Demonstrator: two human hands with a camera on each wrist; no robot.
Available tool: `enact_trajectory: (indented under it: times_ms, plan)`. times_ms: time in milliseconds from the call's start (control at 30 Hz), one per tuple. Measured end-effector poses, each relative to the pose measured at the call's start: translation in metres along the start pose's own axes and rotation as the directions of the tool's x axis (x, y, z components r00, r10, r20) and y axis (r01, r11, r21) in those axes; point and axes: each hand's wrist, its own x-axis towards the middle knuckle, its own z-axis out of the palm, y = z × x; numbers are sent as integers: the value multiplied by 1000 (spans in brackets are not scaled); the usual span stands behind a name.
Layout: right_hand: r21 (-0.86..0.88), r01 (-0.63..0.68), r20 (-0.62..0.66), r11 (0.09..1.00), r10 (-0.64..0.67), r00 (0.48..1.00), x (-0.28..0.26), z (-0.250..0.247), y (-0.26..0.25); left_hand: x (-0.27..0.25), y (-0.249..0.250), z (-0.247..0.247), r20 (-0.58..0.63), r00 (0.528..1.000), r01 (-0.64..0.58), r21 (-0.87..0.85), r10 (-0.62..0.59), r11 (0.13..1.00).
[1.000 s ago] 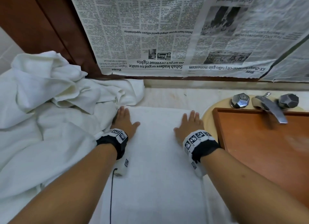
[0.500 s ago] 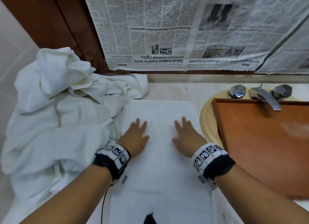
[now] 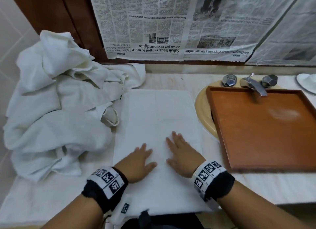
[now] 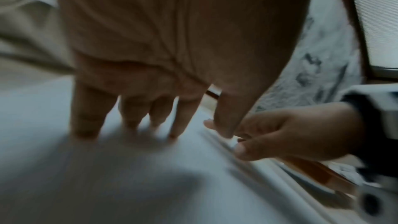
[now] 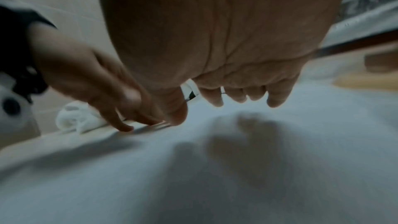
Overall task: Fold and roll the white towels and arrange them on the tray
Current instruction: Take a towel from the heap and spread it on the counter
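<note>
Early stage: left hand (image 3: 138, 162) and right hand (image 3: 181, 156), fingers extended, press flat on the folded towel (image 3: 159, 112) at frame centre; tray (image 3: 266, 126) at right holds nothing, crumpled towel pile (image 3: 56, 105) at left awaits folding.

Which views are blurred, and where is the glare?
Head view: mostly sharp, with a pale glare patch on the wooden tray; edges bend from the wide lens. Left wrist view: motion blur smears the left hand and folded towel. Right wrist view: equally soft, right hand casting a dim shadow on the towel.
</note>
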Motion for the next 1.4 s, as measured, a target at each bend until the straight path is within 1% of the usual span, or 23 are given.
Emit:
enact_trajectory:
  times_ms: [67, 133, 200, 267, 300, 367, 433, 500, 567, 667, 733, 767, 833, 900, 933, 967, 1000, 1033, 1133, 1200, 1267, 1333, 1400]
  plan:
    - [5, -23, 48, 1000, 22, 999, -9, 21, 5, 3, -3, 10, 46, 996, 75, 72, -78, 995]
    - [3, -176, 11, 984, 176, 984, -19, 33, 23, 5, -11, 10, 14, 992, 122, 37, -122, 992]
    - [51, -356, -15, 933, 357, 934, -31, 34, 37, 4, -16, 10, -7, 992, 129, 0, -129, 992]
    - [70, -417, -54, 906, 421, 905, -44, 31, 34, 2, -20, 15, -46, 990, 132, -18, -133, 991]
    - [54, -376, -103, 925, 380, 919, -51, 31, 27, 0, -19, 20, -65, 988, 136, -25, -138, 990]
    - [23, -199, -144, 980, 200, 969, -65, 36, 7, -3, -16, 29, -86, 986, 142, -29, -144, 989]
    - [53, -49, -51, 997, 51, 997, -75, 50, -5, -5, -14, 37, -114, 983, 143, -15, -144, 990]
    - [116, -70, 54, 991, 64, 996, -81, 68, 5, -6, -13, 42, -143, 980, 137, -21, -139, 990]
    - [161, -211, 30, 964, 209, 977, -88, 80, 29, -7, -14, 45, -163, 978, 124, -31, -127, 992]
    - [263, -493, 0, 830, 511, 860, -100, 80, 65, -9, -15, 48, -180, 976, 118, -25, -121, 993]
    - [236, -576, -10, 782, 595, 804, -109, 74, 71, -8, -15, 49, -187, 975, 121, -15, -122, 993]
    - [234, -560, -50, 795, 585, 809, -113, 72, 67, -7, -15, 49, -189, 974, 124, -12, -124, 992]
    - [243, -404, -131, 882, 443, 887, -121, 74, 43, -6, -13, 49, -198, 972, 130, -3, -128, 992]
    - [126, -123, -178, 984, 144, 973, -130, 88, 11, -9, -7, 53, -244, 963, 124, 25, -114, 992]
    - [68, 16, -155, 998, -6, 988, -134, 100, 1, -13, -3, 56, -271, 957, 118, 49, -100, 992]
    - [41, 98, -120, 994, -93, 988, -137, 111, -1, -18, 0, 60, -288, 953, 117, 70, -92, 991]
    - [33, 101, -98, 994, -97, 990, -138, 121, 6, -23, 3, 65, -292, 951, 125, 80, -97, 989]
    - [44, 45, -106, 998, -40, 994, -139, 127, 18, -30, 4, 69, -285, 951, 146, 82, -117, 986]
    - [121, -238, -112, 964, 251, 962, -148, 125, 60, -46, 2, 82, -286, 939, 221, 81, -190, 972]
    - [133, -318, -87, 939, 331, 940, -154, 115, 72, -54, 3, 87, -324, 913, 281, 59, -248, 958]
    - [84, -241, -129, 967, 251, 959, -157, 105, 68, -63, 11, 93, -372, 882, 322, 30, -289, 946]
    - [38, 10, -177, 999, -3, 984, -162, 99, 55, -74, 23, 102, -415, 859, 338, 20, -300, 941]
    - [-13, 205, -137, 979, -204, 969, -161, 104, 52, -81, 32, 115, -401, 855, 356, -3, -328, 934]
